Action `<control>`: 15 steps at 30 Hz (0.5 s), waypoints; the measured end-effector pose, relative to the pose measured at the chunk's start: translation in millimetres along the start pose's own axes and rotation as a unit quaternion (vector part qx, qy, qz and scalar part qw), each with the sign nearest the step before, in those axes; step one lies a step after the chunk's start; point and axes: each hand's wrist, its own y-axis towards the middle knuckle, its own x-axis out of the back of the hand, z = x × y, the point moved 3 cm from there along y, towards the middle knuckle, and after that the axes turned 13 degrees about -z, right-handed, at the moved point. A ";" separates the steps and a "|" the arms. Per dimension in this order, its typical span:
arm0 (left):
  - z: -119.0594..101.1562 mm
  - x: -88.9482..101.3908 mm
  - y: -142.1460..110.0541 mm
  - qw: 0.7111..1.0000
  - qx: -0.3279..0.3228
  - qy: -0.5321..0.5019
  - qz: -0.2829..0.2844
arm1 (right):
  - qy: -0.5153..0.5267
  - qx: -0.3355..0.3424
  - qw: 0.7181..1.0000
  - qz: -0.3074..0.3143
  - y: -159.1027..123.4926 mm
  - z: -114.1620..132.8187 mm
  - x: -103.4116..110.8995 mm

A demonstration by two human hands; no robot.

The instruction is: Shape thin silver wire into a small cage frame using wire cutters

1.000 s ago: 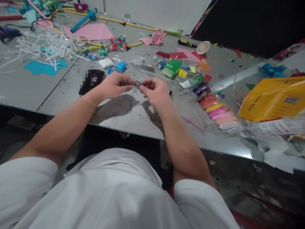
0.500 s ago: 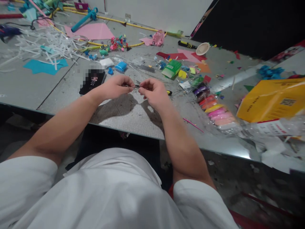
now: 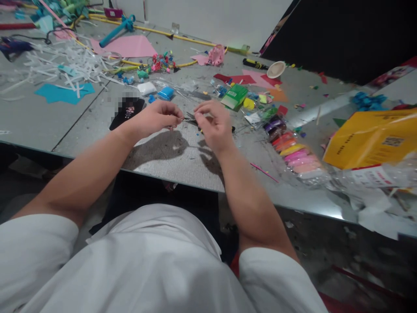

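My left hand (image 3: 163, 116) is closed in a pinch above the table, with a thin wire-like strand (image 3: 183, 119) between its fingertips. Small bits seem to hang below those fingers, too fine to make out. My right hand (image 3: 215, 124) is bent just to the right, thumb and forefinger pinched near the strand's end; whether it grips the strand cannot be seen. Behind and partly under the right hand lies a dark pointed tool with a yellow-and-black handle (image 3: 233, 129), mostly hidden. A black phone (image 3: 127, 114) rests beside my left wrist.
Blue (image 3: 166, 93) and white packets (image 3: 146, 88) lie beyond my hands. A green packet (image 3: 235, 96) and a strip of coloured clay packs (image 3: 295, 152) are to the right, near a yellow bag (image 3: 371, 138). Shredded white paper (image 3: 68, 65) covers the back left.
My right hand has shifted slightly right and its fingers have lifted, widening the gap between the hands. More of the dark tool shows between them. My left hand has hardly moved.
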 end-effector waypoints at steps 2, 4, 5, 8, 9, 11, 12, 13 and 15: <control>-0.1 0.6 3.0 0.996 -0.065 0.056 -0.021 | 0.050 -0.094 0.994 0.019 0.8 -8.7 -4.5; 1.6 1.1 6.0 0.987 -0.125 0.099 -0.035 | 0.088 -0.164 0.981 0.063 0.7 -14.4 -8.6; 2.9 1.2 7.3 0.981 -0.154 0.113 -0.038 | 0.105 -0.186 0.974 0.079 0.7 -15.6 -9.4; 6.5 1.5 10.1 0.964 -0.234 0.124 -0.037 | 0.144 -0.225 0.960 0.086 1.8 -14.9 -7.9; 7.1 1.8 10.5 0.958 -0.258 0.121 -0.038 | 0.150 -0.239 0.955 0.089 2.0 -14.2 -7.3; 7.5 2.5 10.7 0.948 -0.294 0.117 -0.045 | 0.149 -0.258 0.949 0.099 2.1 -13.1 -6.8; 7.3 2.9 10.5 0.945 -0.303 0.116 -0.049 | 0.143 -0.260 0.950 0.101 2.3 -12.8 -6.7; 6.9 3.2 10.2 0.943 -0.307 0.117 -0.052 | 0.134 -0.255 0.952 0.099 2.6 -12.7 -6.6; 5.8 3.6 9.1 0.944 -0.304 0.122 -0.047 | 0.108 -0.230 0.963 0.088 3.5 -13.2 -6.4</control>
